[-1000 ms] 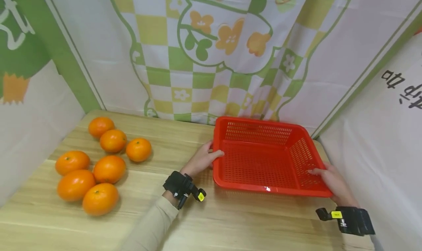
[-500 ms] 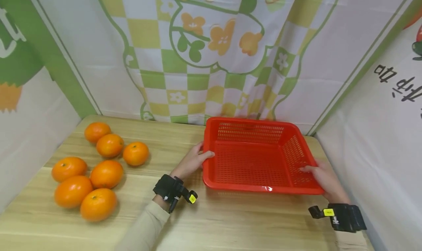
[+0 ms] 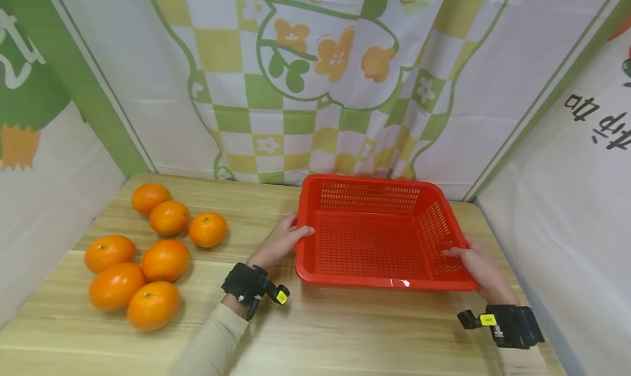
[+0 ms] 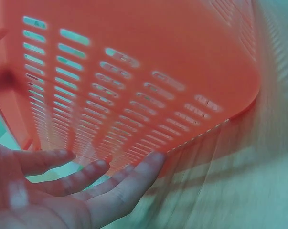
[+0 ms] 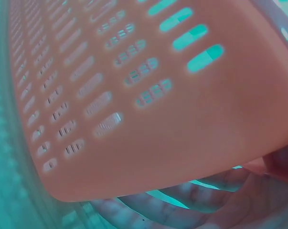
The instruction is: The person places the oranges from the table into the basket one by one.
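A red plastic basket (image 3: 355, 282) with slotted walls stands on the right half of the table, its inside bare. My left hand (image 3: 278, 244) grips its left rim, thumb over the edge and the other fingers against the outside. Seen from the left wrist, those fingers (image 4: 124, 191) spread along the slotted outer wall (image 4: 182, 43). At the opposite side, my right hand (image 3: 485, 272) holds the right rim, with the thumb reaching inside. In the right wrist view the basket's outer wall (image 5: 220, 119) fills most of the picture, and fingers curve beneath it.
Several oranges (image 3: 165, 260) lie loose in two groups on the left of the wooden table (image 3: 345, 337). A checked, flowered curtain (image 3: 310, 118) hangs behind the table. White cloth walls stand at the left and right, the right one close to my right hand.
Both hands have shifted the basket a little to the left across the table, toward the oranges. The grip on its rims is the same, and the oranges have stayed put.
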`<state>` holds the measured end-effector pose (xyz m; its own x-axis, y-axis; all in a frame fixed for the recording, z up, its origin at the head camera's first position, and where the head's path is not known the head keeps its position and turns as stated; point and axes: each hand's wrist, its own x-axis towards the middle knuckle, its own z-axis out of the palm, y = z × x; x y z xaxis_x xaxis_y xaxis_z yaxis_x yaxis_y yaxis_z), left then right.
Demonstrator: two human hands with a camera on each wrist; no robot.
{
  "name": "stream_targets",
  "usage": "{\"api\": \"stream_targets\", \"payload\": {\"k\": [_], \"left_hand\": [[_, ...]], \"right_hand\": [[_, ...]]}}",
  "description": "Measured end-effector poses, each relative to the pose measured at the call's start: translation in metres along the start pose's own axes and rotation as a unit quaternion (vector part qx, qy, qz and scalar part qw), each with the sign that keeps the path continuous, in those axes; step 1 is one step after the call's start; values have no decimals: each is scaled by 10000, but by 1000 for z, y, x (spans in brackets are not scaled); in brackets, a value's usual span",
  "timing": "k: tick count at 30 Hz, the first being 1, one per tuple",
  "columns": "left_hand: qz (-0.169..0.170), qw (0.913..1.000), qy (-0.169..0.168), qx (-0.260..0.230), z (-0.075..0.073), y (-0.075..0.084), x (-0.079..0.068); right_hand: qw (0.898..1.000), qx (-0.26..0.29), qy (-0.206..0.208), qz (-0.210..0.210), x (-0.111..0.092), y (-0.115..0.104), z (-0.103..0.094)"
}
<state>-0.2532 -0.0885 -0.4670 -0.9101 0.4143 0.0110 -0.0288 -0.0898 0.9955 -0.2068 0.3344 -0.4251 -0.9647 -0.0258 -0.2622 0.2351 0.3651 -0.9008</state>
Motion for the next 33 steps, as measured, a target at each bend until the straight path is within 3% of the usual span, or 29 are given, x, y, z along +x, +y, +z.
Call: {"api": "stream_targets", "payload": {"k": [10, 24, 33], "left_hand": [[133, 9999, 73, 74, -12, 2, -12], [-154, 9997, 182, 40, -37, 6, -28], [-440, 9975, 340, -442, -51, 9, -39]], "right_hand": [[9994, 214, -218, -174, -7, -4, 16], [9981, 491, -260, -272, -9, -9, 43], [9964, 706, -367, -288, -12, -15, 61]]}}
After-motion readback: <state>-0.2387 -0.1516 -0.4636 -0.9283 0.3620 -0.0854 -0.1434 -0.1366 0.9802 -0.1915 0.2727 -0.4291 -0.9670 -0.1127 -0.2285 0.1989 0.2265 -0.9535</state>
